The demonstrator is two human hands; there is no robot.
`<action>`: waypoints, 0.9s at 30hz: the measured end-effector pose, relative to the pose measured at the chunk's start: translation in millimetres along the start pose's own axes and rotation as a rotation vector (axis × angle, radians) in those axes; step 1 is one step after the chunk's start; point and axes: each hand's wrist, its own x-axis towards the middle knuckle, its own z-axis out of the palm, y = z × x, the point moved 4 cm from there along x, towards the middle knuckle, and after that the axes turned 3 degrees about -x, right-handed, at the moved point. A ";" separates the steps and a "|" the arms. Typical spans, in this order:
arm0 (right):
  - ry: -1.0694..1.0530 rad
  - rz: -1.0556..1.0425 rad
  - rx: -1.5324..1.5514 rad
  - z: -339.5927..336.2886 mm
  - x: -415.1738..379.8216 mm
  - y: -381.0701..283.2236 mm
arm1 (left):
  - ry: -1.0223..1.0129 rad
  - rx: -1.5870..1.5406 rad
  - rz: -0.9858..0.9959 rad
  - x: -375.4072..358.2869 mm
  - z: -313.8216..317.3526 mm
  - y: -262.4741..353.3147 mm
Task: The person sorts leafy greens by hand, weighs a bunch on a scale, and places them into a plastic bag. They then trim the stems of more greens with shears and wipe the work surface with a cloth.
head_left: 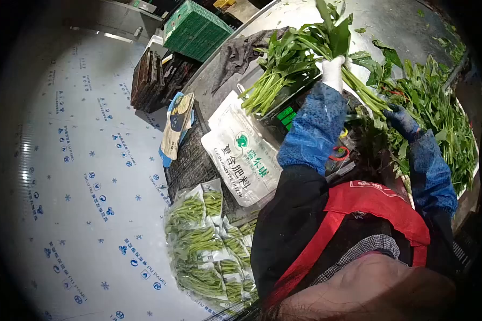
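Observation:
My left hand (333, 73), in a white glove, is closed around a bunch of water spinach (361, 90), with leaves spreading above it and stems slanting down to the right. At the cut stem ends, my right hand (403, 122) in a dark blue glove has its fingers closed on the stems. Another bundle of water spinach (270, 88) lies to the left of my left hand, its stems pointing down-left. Beside and beyond my right hand is a large heap of loose greens (439, 115). A red ring (339, 154) shows below my left forearm.
A white printed fertilizer bag (243, 155) lies left of my arm. Clear bags of cut green stems (201, 241) are stacked below it. A green crate (195, 29), dark cloth (243, 56) and metal tabletop (385, 21) lie farther off. Printed white panelling (91, 176) fills the left.

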 end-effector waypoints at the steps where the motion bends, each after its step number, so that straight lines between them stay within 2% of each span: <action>1: 0.011 -0.023 -0.047 3.2 1.3 -2.7 | 0.047 0.162 -0.031 3.3 -11.6 22.7; 2: 0.026 -0.025 -0.066 3.4 2.7 -2.6 | 0.094 0.206 0.099 33.6 -40.4 27.6; 3: 0.047 -0.027 -0.084 1.1 3.8 -1.7 | 0.033 0.242 0.069 20.9 -37.8 65.4; 4: 0.055 -0.015 -0.079 -5.6 5.4 5.9 | 0.011 0.351 0.147 54.3 -70.8 72.3; 5: 0.108 0.037 -0.141 -13.0 7.1 13.6 | 0.242 0.524 0.243 30.5 -62.1 112.7; 6: 0.161 0.091 -0.202 -19.3 8.8 22.1 | 0.121 0.458 0.306 66.1 -93.1 114.4; 7: 0.108 -0.077 -0.187 -23.6 14.6 35.4 | 0.062 0.825 0.291 66.2 -98.3 141.3; 8: 0.128 -0.104 -0.281 -19.7 17.8 45.2 | 0.140 1.137 0.512 88.1 -127.3 147.5; 9: 0.148 -0.130 -0.377 -16.7 18.5 48.3 | 0.305 1.448 0.727 104.6 -152.3 154.9; 10: 0.233 -0.172 -0.865 -0.4 7.3 28.4 | 0.455 1.543 0.339 66.2 -125.3 174.5; 13: 0.223 -0.202 -1.180 32.1 16.4 46.4 | 0.266 1.824 0.259 90.4 -178.0 152.4; 14: 0.210 -0.226 -1.247 45.5 22.4 57.6 | 0.264 1.882 0.054 84.8 -182.8 139.5; 15: 0.198 -0.248 -1.317 57.4 28.6 68.3 | 0.202 1.921 0.006 92.4 -207.0 117.5; 16: 0.130 -0.182 -1.396 71.1 34.4 73.5 | 0.062 1.866 -0.052 88.4 -218.9 103.3; 17: 0.123 -0.181 -1.432 84.5 39.6 79.1 | 0.096 1.858 -0.076 96.3 -240.9 85.9; 19: 0.086 -0.193 -1.452 99.3 51.8 81.8 | 0.234 1.854 -0.096 79.1 -222.9 91.3; 20: 0.105 -0.176 -1.470 103.8 57.9 79.2 | 0.212 1.946 0.053 77.6 -220.4 95.7; 22: 0.195 -0.215 -1.419 106.7 71.9 75.4 | 0.303 2.034 0.162 56.2 -201.6 108.4; 24: 0.191 -0.017 -1.406 102.6 89.9 67.1 | 0.229 1.970 0.472 34.0 -188.8 117.2; 25: 0.297 -0.109 -1.405 98.9 101.0 69.1 | 0.185 1.933 0.640 22.4 -187.5 114.3; 26: 0.326 -0.134 -1.371 93.6 107.6 75.4 | 0.098 1.752 0.822 4.1 -185.8 103.0; 27: 0.325 -0.105 -1.395 87.9 115.9 87.1 | 0.034 1.574 0.720 -15.8 -184.7 89.8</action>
